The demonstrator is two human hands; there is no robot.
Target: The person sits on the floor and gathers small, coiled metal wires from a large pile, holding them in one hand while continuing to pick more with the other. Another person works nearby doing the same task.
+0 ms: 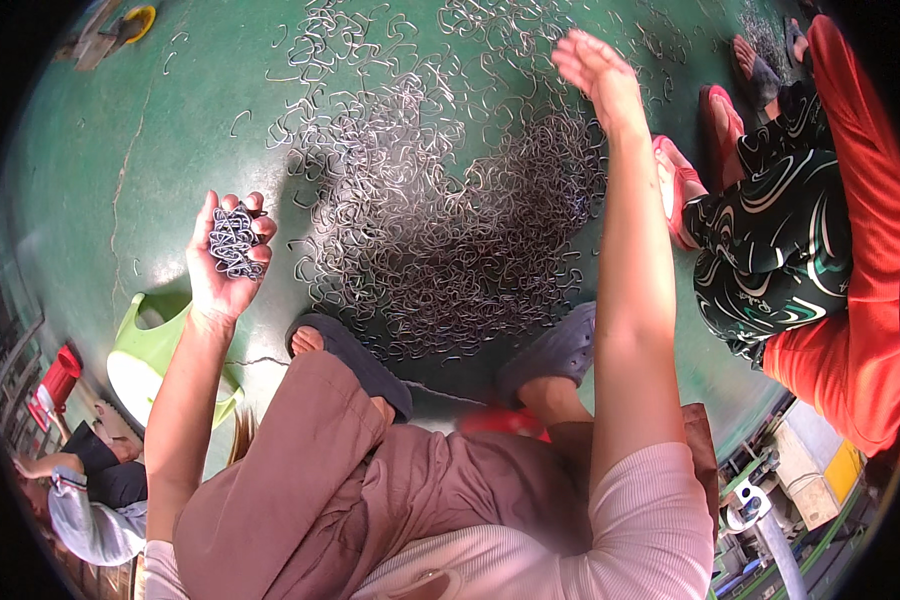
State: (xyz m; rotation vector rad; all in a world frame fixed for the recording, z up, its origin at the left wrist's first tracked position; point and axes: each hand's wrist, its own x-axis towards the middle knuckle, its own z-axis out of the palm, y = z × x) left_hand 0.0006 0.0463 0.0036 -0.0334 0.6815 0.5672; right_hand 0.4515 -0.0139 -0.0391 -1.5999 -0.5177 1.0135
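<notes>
A bunch of bent metal wire hooks (236,243) rests in my left hand (217,284), palm up, with the fingers curled around it. That hand is raised left of a broad pile of the same kind of hooks (440,250) spread over the green floor. My right arm reaches forward along the pile's right side. At its end, my right hand (600,75) is stretched out over the far right part of the scattered hooks, fingers extended and nothing visible in it. Whether it touches any hook, I cannot tell.
My feet in dark clogs (355,365) flank the pile's near edge. A light green plastic stool (135,350) stands at the left. Close on my right sits a person in patterned dark trousers (770,250) and pink sandals. Another person (95,510) is at the lower left.
</notes>
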